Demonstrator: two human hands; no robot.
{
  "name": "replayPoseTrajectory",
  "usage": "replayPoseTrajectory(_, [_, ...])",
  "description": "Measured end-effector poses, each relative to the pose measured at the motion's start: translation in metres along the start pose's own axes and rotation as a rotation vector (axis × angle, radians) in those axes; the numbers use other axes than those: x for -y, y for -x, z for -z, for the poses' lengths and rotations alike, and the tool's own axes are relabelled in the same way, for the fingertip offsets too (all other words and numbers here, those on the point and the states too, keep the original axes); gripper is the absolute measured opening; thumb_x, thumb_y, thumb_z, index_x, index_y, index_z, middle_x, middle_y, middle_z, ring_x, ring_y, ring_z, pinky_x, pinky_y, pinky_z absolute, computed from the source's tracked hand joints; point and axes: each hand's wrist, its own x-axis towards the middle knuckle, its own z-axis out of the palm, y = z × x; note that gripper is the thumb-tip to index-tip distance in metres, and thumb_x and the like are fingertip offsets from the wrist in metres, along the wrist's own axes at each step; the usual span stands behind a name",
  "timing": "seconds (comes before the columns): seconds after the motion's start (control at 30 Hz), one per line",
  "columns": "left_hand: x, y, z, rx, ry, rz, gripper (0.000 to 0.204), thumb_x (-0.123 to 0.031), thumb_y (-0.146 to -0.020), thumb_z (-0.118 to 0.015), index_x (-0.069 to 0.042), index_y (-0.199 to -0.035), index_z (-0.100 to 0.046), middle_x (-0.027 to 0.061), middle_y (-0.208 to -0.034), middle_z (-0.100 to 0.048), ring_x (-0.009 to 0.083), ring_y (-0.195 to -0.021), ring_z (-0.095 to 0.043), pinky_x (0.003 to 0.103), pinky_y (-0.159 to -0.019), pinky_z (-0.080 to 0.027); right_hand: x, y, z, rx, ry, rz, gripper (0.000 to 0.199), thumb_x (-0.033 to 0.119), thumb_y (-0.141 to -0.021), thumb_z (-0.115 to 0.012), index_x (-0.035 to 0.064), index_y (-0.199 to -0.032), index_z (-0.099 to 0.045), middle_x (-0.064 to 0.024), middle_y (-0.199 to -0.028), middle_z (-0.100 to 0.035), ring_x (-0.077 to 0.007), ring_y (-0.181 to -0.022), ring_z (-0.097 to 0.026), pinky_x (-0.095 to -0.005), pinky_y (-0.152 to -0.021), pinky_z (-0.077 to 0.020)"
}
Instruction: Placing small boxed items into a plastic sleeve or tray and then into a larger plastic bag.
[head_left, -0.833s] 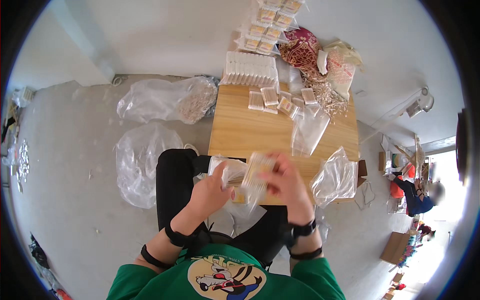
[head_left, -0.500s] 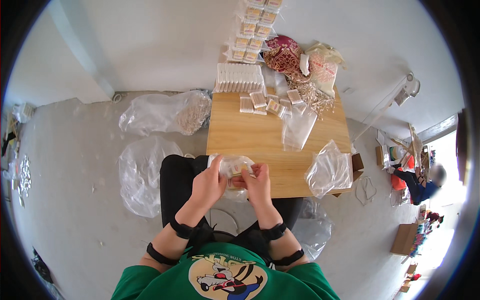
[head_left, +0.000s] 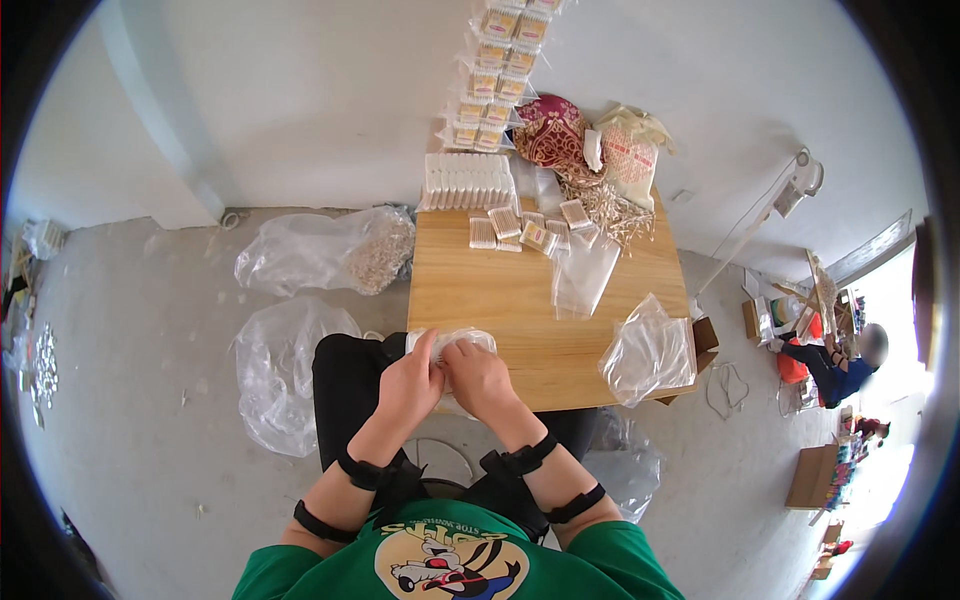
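At the table's near edge both hands work close together on a clear plastic bag. My left hand grips the bag's left side, its fingers closed. My right hand bends over the bag with curled fingers, touching the left hand and covering most of the bag. Whatever lies inside is hidden now. Farther back on the wooden table lie several small packs of cotton swabs, one with a yellow label. Flat clear bags lie beside them, and more crumpled clear bags are at the right edge.
White cotton swab packs stand in a row at the back, below a tall stack of bagged packs. Loose swabs spill near a patterned red cloth. Big plastic sacks lie on the floor at left. Another person sits far right.
My right hand has turned over and moved left onto the bag, against my left hand. The yellow-labelled pack that showed in the bag is now covered. The whole view has shifted slightly.
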Motion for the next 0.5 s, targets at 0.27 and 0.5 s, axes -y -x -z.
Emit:
replayPoseTrajectory(0.27, [0.014,-0.009,-0.011,0.073,0.092,0.123,0.049,-0.013,-0.080,-0.059,-0.008,-0.127,-0.046,0.0185,-0.078,-0.064,0.0373,-0.071,-0.063,0.044,-0.059,-0.049,0.003,-0.006,-0.004,0.091,-0.169,-0.062,0.017,0.009,-0.079,-0.058,0.0049,-0.094,-0.051,-0.0132,-0.091,-0.056,-0.0325,-0.087,-0.060,-0.0425,-0.071,-0.0494])
replayPoseTrajectory(0.5, [-0.002,-0.013,0.002,0.236,0.044,0.277,0.054,-0.014,-0.081,-0.064,-0.008,-0.130,-0.044,0.0185,-0.078,-0.064,0.0350,-0.072,-0.064,0.040,-0.064,-0.051,-0.073,-0.042,0.057,0.492,-0.926,-0.464,0.025,0.015,-0.088,-0.060,0.0047,-0.111,-0.061,-0.0132,-0.096,-0.065,-0.0229,-0.085,-0.062,-0.0323,-0.074,-0.0493])
